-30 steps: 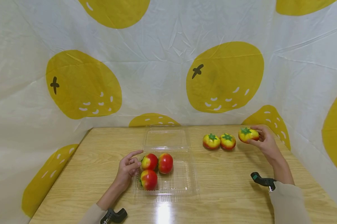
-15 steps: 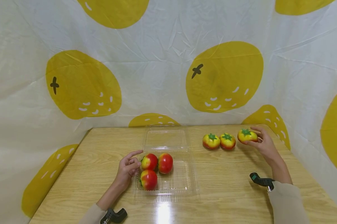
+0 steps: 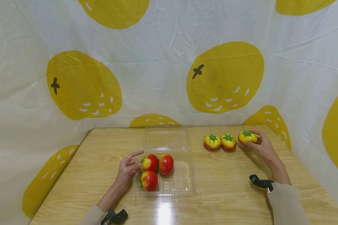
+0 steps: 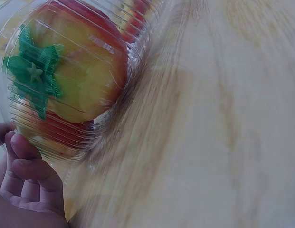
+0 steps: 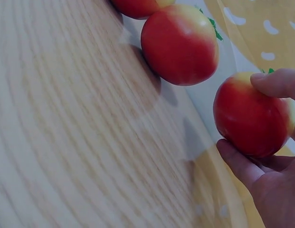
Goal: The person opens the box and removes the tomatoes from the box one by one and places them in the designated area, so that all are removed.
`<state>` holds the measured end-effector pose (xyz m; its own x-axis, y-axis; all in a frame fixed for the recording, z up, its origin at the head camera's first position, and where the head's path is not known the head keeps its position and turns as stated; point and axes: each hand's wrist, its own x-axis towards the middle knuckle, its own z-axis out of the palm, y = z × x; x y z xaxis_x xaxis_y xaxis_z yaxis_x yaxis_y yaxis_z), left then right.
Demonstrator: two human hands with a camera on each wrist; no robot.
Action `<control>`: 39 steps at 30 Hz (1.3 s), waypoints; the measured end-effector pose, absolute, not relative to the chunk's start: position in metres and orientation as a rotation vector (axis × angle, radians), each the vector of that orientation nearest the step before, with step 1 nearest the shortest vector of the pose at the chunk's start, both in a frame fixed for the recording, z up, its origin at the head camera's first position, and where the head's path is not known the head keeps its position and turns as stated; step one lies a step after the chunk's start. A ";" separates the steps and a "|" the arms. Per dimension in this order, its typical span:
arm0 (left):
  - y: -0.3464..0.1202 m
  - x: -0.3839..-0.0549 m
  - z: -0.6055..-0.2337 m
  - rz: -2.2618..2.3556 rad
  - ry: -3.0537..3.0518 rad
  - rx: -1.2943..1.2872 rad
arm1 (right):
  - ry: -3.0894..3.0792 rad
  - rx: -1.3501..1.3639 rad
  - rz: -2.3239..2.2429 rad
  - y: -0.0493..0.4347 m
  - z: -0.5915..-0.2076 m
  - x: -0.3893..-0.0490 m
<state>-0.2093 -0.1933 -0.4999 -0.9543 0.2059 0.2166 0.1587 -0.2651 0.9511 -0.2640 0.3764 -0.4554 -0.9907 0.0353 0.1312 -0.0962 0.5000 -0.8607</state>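
Note:
My right hand (image 3: pixel 265 147) grips a red-and-yellow toy tomato (image 3: pixel 246 137) with a green star-shaped leaf top, fingers and thumb on opposite sides of it. Just left of it, a second tomato (image 3: pixel 228 142) and a third tomato (image 3: pixel 212 142) sit side by side on the table. A clear plastic clamshell container (image 3: pixel 183 184) lies opened at the centre, holding three similar tomatoes (image 3: pixel 166 164) in its left part. At the container's left wall, my left hand (image 3: pixel 126 170) pinches the rim, its index finger extended; the left wrist view shows the fingertips (image 4: pixel 23 145) at that edge.
The container's lid (image 3: pixel 166 139) lies flat toward the back of the wooden table (image 3: pixel 225 203). Behind and at both sides hangs a white cloth (image 3: pixel 155 81) printed with large yellow fruits. Each wrist wears a black camera mount (image 3: pixel 261 182).
My right hand has shifted slightly left and down with its tomato, closer to the two on the table. The left hand and the container have stayed in place.

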 end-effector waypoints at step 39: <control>-0.193 -0.209 -0.500 2.439 1.878 0.456 | -2.652 0.043 1.470 0.375 -0.466 -0.267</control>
<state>-0.2093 -0.1929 -0.4996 -0.9567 0.1999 0.2118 0.1538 -0.2711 0.9502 -0.2667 0.3752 -0.4656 -0.9936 0.0284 0.1094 -0.0777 0.5312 -0.8437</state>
